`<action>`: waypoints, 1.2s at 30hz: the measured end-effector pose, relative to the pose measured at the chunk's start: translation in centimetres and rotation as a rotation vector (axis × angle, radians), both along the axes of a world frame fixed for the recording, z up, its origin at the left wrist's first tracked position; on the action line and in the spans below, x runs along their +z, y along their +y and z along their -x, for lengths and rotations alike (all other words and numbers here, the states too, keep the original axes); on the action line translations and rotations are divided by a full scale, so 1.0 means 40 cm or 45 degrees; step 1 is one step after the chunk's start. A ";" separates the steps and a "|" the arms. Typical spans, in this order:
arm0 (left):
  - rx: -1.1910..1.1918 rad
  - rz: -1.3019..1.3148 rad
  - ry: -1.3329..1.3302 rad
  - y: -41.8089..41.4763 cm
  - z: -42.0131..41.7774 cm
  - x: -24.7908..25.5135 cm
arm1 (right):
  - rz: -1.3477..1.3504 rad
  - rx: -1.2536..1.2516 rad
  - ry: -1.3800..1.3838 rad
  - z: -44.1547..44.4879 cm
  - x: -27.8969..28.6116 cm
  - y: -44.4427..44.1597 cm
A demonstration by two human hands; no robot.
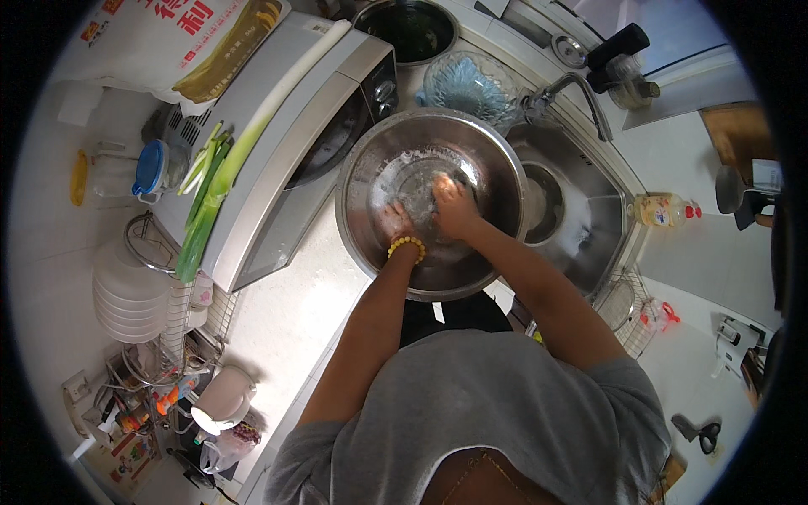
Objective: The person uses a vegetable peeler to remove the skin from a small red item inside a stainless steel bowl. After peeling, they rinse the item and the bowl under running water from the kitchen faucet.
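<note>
A large stainless steel basin [353, 208] sits before me, its right side overlapping the sink. Clear water with patches of foam covers its bottom. My left hand [398, 219], below a yellow bead bracelet [406, 247], lies in the water on the left with its fingers apart and nothing seen in it. To the right, my right hand [453, 205] reaches down into the basin, fingers bent. Glare and ripples hide its fingertips, so I cannot tell whether it holds something.
The metal sink [593, 221] with a faucet [577, 95] lies right. A microwave oven [297, 120] bearing a leek [271, 107] stands left. Behind the basin are a glass bowl [505, 79] with a blue cloth [464, 85] and a dark pot [407, 31]. A bottle [659, 210] stands beside the sink.
</note>
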State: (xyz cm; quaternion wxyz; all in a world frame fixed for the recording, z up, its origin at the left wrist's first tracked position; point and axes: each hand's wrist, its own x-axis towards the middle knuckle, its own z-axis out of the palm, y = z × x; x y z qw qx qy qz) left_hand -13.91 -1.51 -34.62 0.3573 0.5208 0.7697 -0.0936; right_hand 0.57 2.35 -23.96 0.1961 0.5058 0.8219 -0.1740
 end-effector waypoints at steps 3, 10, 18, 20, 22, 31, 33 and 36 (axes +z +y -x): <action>-0.161 0.052 0.118 -0.008 -0.023 0.102 | -0.169 0.010 0.008 -0.059 -0.035 -0.061; -0.274 0.061 -0.015 -0.023 -0.010 0.002 | -0.408 0.296 0.104 0.015 -0.095 -0.058; -0.339 -0.374 0.610 -0.045 -0.007 -0.085 | -0.186 -0.004 0.092 -0.057 -0.034 -0.059; -0.434 -0.040 0.373 -0.016 -0.014 0.045 | -0.225 0.157 0.139 -0.044 -0.039 -0.083; -0.464 0.154 0.164 0.019 -0.028 0.168 | -0.316 0.286 0.208 -0.033 -0.103 -0.080; -0.325 0.090 0.231 0.007 -0.016 0.142 | -0.333 -0.005 0.240 -0.060 -0.034 0.024; -0.215 -0.026 0.159 -0.015 -0.013 0.083 | -0.325 0.124 0.224 -0.078 -0.048 -0.025; -0.250 0.139 0.032 0.000 -0.020 0.150 | -0.319 0.298 0.267 -0.073 -0.095 -0.069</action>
